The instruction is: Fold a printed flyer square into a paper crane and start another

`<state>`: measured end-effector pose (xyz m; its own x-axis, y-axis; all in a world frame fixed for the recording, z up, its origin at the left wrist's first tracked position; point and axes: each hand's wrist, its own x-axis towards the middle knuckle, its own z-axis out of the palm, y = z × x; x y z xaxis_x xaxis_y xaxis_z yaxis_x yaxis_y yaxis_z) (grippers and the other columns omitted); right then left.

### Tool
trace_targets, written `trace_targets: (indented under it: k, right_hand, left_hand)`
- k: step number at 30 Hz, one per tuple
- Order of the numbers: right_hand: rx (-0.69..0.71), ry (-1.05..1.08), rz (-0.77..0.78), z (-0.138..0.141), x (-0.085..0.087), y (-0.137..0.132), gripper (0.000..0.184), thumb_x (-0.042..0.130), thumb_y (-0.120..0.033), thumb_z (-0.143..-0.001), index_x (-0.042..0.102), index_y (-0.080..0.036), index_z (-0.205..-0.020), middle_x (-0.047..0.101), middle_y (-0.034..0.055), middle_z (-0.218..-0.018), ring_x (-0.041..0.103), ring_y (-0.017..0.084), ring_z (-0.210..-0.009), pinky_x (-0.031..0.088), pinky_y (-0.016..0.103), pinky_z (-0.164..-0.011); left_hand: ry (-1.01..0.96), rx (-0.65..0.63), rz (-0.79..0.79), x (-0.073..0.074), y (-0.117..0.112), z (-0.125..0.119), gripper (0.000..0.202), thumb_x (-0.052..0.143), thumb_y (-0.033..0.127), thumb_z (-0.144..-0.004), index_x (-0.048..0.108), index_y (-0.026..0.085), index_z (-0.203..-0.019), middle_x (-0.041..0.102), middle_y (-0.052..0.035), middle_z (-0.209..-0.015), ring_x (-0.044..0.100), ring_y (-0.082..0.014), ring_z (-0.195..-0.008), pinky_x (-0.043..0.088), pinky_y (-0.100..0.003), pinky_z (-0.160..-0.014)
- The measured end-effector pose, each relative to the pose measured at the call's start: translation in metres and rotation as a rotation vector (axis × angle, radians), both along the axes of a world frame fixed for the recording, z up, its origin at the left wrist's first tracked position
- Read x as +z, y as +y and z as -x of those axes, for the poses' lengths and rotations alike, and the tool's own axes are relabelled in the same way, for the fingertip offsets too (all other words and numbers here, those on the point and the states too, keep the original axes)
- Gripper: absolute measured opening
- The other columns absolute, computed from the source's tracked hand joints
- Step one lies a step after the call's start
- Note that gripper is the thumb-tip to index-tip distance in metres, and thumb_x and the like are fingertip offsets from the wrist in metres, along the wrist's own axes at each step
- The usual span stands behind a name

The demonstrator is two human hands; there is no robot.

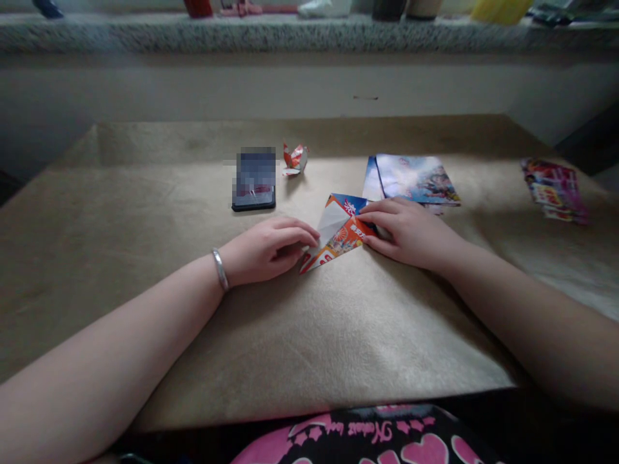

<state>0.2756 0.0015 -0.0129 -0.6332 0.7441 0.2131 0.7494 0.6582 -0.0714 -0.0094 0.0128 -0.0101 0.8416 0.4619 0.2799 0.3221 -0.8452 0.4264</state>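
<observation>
While the folded paper (345, 237) lies on the bench (290, 348) between the two hands, contact at both ends is noted. Along its left edge, the paper appears to be met by the bent fingers of the left hand (275, 249); whether that grip is pinched on the edge cannot be told, the thumb being partly hidden. At the right corner, the paper is touched by the right hand (406, 233), with thumb and forefinger set apart; a firm clamp cannot be confirmed. A pale, unprinted face is exposed beside the printed flap.

For a sound crease, it is judged that the corner should be pinned on the right, the edges matched, and the fold pressed down in one stroke. Should the layers be allowed to slip, a skewed point may result. A phone (256, 183) and a small paper figure (294, 160) are observed farther off, with printed sheets (418, 180) just beyond the right hand.
</observation>
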Motion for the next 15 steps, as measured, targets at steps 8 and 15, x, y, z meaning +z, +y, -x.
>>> trace_targets:
  k: [8, 15]
  right_hand:
    - [0.098, 0.119, 0.007, 0.011, -0.004, 0.000, 0.033, 0.045, -0.030, -0.091, 0.059, -0.015, -0.117, 0.061, 0.0128, -0.123, 0.056, 0.024, -0.111, 0.045, 0.039, -0.096]
    - [0.131, 0.382, 0.140, 0.010, -0.003, -0.002, 0.024, 0.047, -0.013, -0.084, 0.057, -0.018, -0.105, 0.061, 0.0115, -0.120, 0.056, 0.021, -0.111, 0.044, 0.038, -0.097]
  left_hand:
    - [0.258, 0.057, -0.198, -0.005, 0.001, -0.001, 0.041, 0.047, 0.029, -0.091, 0.049, 0.018, -0.130, 0.045, -0.0068, -0.141, 0.032, -0.0236, -0.136, 0.031, -0.041, -0.113]
    - [0.354, 0.084, -0.204, 0.000, -0.002, -0.001, 0.043, 0.044, 0.035, -0.092, 0.044, 0.030, -0.134, 0.043, -0.0030, -0.143, 0.036, -0.0243, -0.133, 0.016, -0.053, -0.113]
